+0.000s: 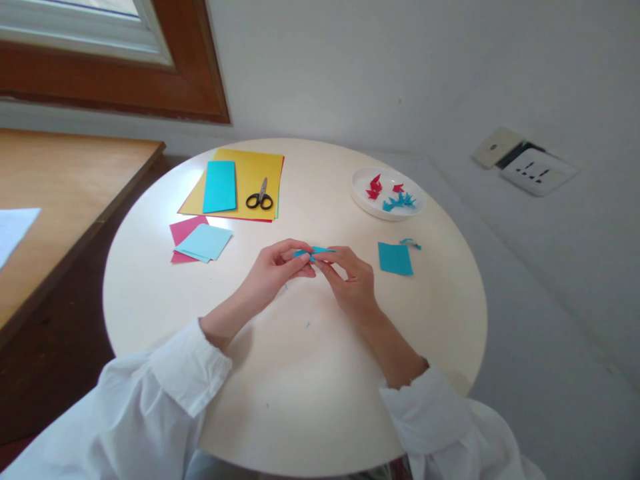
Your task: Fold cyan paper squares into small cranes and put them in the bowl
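A small piece of folded blue paper (315,252) is held over the middle of the round table. My left hand (280,263) pinches its left part between thumb and fingers. From the other side, my right hand (353,273) grips it with thumb and forefinger. Fingers cover much of the paper, so its full folded shape is hidden. To the right of my right hand lies a flat blue paper square (395,259), with a thin curled blue paper strip (411,243) just behind it.
The round white table (300,387) bears a white dish (356,193) of small red and blue folded papers at back right. Scissors (260,197) and a blue sheet (219,187) rest on yellow paper (250,163). Pale-blue squares (207,241) overlap pink ones (183,230). A wooden desk (75,160) stands left.
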Demonstrator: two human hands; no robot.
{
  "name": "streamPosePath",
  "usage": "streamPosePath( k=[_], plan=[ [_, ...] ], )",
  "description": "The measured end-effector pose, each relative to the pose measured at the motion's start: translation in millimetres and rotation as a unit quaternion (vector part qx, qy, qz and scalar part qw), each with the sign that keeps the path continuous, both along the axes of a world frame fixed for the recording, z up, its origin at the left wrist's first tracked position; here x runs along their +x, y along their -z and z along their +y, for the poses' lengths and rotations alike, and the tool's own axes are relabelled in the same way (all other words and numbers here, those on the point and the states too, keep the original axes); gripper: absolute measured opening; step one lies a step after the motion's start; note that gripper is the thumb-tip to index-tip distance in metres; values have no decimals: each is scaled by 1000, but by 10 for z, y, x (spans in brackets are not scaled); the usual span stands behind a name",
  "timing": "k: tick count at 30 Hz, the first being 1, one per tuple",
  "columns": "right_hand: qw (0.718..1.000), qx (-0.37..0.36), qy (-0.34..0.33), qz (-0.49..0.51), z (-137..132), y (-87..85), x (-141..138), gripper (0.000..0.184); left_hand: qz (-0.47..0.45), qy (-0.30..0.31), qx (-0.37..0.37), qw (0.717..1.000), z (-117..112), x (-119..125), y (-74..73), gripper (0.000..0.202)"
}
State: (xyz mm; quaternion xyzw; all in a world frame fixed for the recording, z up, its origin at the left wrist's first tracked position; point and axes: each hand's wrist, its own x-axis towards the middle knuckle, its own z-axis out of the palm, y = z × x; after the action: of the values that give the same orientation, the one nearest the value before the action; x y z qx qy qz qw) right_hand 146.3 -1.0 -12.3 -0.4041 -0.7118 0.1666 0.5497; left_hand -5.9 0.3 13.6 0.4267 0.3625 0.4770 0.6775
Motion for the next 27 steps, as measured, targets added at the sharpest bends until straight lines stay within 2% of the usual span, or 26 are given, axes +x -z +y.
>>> streamPosePath(
  k=[5,11,19,23,27],
  plan=[
    [1000,-16,-11,20,6,-2,7,13,54,-25,46,997,11,-6,26,21],
    [998,-38,-17,54,12,13,-7,10,127,-62,78,987,2,6,-10,17],
    [994,-64,-39,83,18,25,-24,8,118,-65,59,989,-7,-1,-25,17],
    [996,-42,-33,65,19,1,-16,9,142,-63,67,986,-7,2,-19,18],
    [999,-12,-33,27,17,-17,-8,10,120,-52,44,990,-11,9,-6,18]
  ],
)
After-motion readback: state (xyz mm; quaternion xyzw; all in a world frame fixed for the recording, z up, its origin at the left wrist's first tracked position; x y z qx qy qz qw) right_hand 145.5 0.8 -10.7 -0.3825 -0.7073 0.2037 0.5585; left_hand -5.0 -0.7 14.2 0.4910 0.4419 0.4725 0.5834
